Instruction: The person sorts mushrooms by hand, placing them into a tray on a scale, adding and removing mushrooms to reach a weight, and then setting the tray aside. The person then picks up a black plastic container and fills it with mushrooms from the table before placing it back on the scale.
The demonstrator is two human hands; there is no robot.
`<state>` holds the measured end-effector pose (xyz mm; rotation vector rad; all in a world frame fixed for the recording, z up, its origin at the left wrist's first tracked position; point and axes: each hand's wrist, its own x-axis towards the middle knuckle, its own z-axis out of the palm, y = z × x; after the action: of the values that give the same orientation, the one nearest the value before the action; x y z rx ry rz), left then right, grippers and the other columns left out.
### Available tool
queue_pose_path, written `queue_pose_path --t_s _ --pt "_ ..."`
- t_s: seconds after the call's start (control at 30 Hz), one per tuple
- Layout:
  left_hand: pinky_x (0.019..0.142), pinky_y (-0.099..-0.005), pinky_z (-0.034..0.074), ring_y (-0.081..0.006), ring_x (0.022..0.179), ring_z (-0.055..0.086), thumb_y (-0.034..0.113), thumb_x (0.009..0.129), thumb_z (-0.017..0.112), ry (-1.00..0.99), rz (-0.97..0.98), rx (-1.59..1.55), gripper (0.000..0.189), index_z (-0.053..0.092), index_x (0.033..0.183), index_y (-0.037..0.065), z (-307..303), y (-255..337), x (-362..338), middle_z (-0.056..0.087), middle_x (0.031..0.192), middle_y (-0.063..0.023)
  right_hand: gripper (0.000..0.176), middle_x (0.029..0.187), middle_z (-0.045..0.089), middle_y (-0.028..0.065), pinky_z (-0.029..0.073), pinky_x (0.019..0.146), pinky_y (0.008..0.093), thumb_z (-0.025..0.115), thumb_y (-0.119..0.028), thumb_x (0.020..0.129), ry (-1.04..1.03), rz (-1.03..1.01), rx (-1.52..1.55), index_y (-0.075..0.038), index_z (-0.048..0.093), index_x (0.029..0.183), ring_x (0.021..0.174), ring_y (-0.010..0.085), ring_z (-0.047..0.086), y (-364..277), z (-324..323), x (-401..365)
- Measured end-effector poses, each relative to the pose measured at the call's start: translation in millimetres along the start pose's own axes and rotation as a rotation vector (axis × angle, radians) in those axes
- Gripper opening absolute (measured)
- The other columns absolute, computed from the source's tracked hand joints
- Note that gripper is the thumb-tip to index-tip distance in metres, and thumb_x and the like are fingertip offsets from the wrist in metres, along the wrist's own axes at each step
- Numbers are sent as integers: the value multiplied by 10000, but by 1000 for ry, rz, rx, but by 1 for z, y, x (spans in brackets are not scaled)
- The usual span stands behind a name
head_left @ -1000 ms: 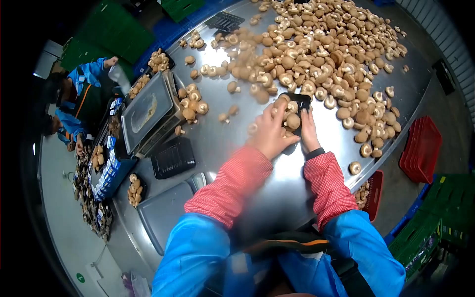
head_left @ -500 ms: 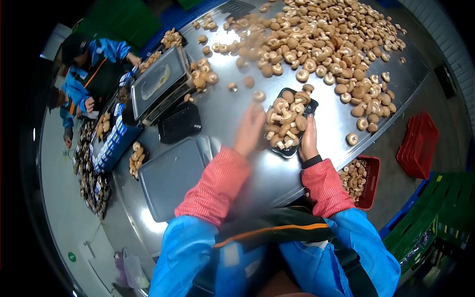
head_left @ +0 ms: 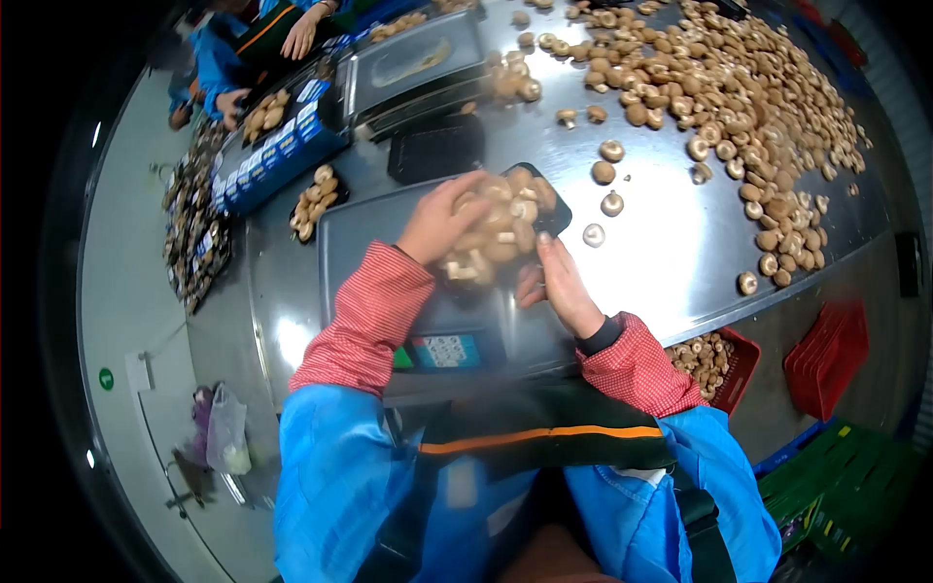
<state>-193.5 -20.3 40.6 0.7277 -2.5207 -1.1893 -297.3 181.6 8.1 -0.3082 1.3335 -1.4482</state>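
A black tray of mushrooms [head_left: 501,233], blurred by motion, is over the grey scale plate [head_left: 364,238] in front of me. My left hand [head_left: 442,219] lies on its left side, fingers reaching over the upper mushrooms. Along its right side is my right hand [head_left: 562,287], with fingers apart; whether it touches the tray is hard to tell. A digital display [head_left: 447,352] shows at the scale's near edge. Some loose mushrooms [head_left: 611,203] lie on the steel table [head_left: 671,262] to the right.
A large mushroom heap [head_left: 739,126] spreads across the back right. An empty black tray [head_left: 435,148] and another scale [head_left: 413,63] stand behind. Packed mushrooms [head_left: 316,202] sit left, near a blue box [head_left: 277,160]. A co-worker's hand [head_left: 304,34] shows at top left. Red crates [head_left: 826,358] are at right.
The filled tray has moved left from the bare table to over the scale plate. My left hand has come onto its side. The view has shifted, and the scale display now shows.
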Motion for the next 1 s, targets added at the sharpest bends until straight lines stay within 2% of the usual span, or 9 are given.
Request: queue_pose_path --t_s 0.1,0.2,0.47,0.57,0.7,0.73,0.8,0.9,1.0 --pt "962 -374 476 -324 1116 615 335 883 656 -48 -39 69 492 591 1320 120 -42 -26 -23 634 1201 -154 458 753 587 85 524 503 248 434 -392 1041 -242 102 -136 -6 391 1282 539 168 611 -8 29 -3" --pt "951 -361 473 -298 1063 610 265 914 630 -75 -47 205 448 578 1346 158 -70 -50 -40 613 1159 -129 340 703 602 54 488 502 231 523 -269 1012 -257 -191 -524 16 541 1197 526 121 589 4 36 2" --pt "1037 -394 370 -294 1162 501 278 922 585 60 34 236 446 576 1339 119 -80 -89 -59 580 1189 -123 375 982 660 106 527 676 331 699 -217 875 224 -796 -1148 -57 602 1201 778 230 651 -13 64 40" --pt "1034 -393 381 -315 1172 503 282 889 615 231 19 193 455 598 1303 96 -87 -74 -73 597 1188 -138 402 1083 642 120 532 703 347 717 -242 859 162 -664 -1283 -65 605 1202 833 251 654 -12 73 46" --pt "1001 -387 412 -292 1157 526 232 883 623 385 -19 103 409 607 1261 76 -92 -69 -98 613 1176 -124 345 895 621 39 516 653 289 669 -190 896 141 -654 -699 -55 601 1206 761 170 623 8 51 62" --pt "971 -369 437 -274 1116 559 182 886 614 432 -23 70 360 623 1226 64 -91 -64 -105 621 1154 -122 315 864 601 9 495 607 236 614 -167 930 95 -452 -585 -41 589 1218 722 102 585 -5 49 54" --pt "956 -356 447 -266 1093 576 136 886 604 478 -36 22 333 631 1207 51 -89 -59 -117 622 1141 -126 338 858 605 36 502 558 199 558 -188 962 -41 -160 -154 -7 541 1246 688 84 590 -18 41 40" --pt "935 -339 463 -256 1061 598 54 881 581 547 10 -21 282 645 1154 19 -77 -48 -129 623 1118 -133 354 926 632 92 529 540 178 504 -216 993 -318 -62 262 5 488 1269 707 98 641 -16 28 32" --pt "936 -344 465 -260 1062 597 26 866 570 566 46 -75 260 650 1112 3 -63 -30 -137 628 1110 -128 367 925 622 97 562 603 186 420 -213 1033 -320 25 531 14 423 1322 734 96 652 -16 27 14"
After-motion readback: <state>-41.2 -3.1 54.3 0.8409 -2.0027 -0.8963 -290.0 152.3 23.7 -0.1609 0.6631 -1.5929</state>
